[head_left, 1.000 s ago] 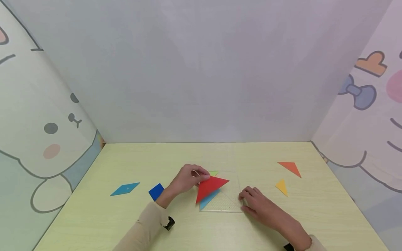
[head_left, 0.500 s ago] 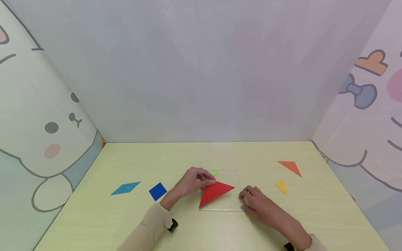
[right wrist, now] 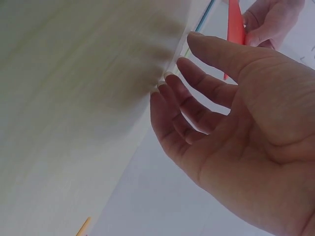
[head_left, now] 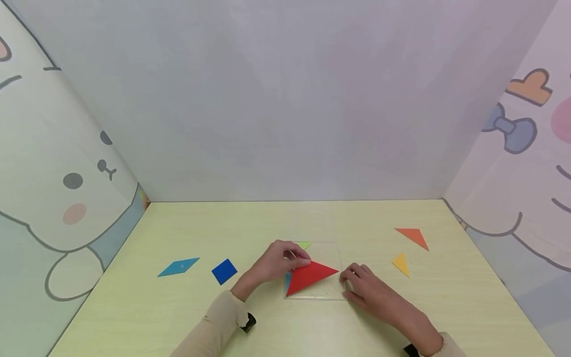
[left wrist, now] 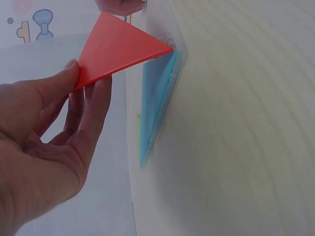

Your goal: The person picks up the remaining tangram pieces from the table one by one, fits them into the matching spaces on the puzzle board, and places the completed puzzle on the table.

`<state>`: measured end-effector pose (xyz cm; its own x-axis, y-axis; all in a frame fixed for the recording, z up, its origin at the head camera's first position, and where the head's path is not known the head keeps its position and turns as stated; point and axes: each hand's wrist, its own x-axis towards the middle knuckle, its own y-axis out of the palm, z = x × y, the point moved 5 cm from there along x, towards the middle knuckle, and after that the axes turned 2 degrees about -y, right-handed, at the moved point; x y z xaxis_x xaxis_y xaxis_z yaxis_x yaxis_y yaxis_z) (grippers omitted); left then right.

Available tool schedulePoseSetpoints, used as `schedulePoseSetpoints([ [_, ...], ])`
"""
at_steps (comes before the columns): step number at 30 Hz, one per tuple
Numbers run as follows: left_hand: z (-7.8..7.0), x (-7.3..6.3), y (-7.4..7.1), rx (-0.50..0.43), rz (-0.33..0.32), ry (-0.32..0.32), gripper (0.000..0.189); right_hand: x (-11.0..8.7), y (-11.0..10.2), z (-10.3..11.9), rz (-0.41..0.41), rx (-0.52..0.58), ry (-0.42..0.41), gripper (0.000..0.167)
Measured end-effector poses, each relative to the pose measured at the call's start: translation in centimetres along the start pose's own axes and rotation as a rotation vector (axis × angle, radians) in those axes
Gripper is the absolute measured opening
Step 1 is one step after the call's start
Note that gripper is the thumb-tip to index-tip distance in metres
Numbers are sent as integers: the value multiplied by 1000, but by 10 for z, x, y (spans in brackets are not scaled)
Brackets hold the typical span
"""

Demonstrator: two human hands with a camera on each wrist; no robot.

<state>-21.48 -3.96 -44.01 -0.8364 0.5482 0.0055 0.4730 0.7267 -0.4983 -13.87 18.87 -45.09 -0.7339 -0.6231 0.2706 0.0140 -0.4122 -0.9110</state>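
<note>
My left hand [head_left: 281, 260] pinches a red triangle tile [head_left: 312, 277] by one edge between thumb and fingers. In the left wrist view the red tile is tilted and lifted above a light blue triangle [left wrist: 157, 93], which lies along the left side of a clear square tray [head_left: 312, 299]. A sliver of a light green piece [head_left: 304, 245] shows at the tray's far edge. My right hand [head_left: 370, 295] rests at the tray's right edge, its fingers loosely bent and holding nothing. The red tile hides much of the blue triangle in the head view.
To the left lie a dark blue square [head_left: 224, 271] and a blue parallelogram [head_left: 178, 267]. On the right are an orange triangle [head_left: 414, 238] and a yellow triangle [head_left: 401, 264]. A clear lid [head_left: 311, 220] extends behind the tray. Walls stand at the back and sides.
My left hand has carried the red triangle right and slightly toward me, further over the tray. The red tile has turned a little. My right hand stays at the tray's edge.
</note>
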Motion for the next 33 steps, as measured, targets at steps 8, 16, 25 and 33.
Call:
schedulePoseSetpoints([
  [8,-1,1,5,21,16,31,11,0,0,0,-4,-10,12,26],
  [16,-5,2,10,52,41,81,13,0,-1,-1,27,29,32,22],
  [25,-9,6,16,87,74,112,12,-1,-3,1,-32,33,-43,24],
  [33,-14,8,21,135,136,157,11,-1,-1,0,-12,20,-38,27],
])
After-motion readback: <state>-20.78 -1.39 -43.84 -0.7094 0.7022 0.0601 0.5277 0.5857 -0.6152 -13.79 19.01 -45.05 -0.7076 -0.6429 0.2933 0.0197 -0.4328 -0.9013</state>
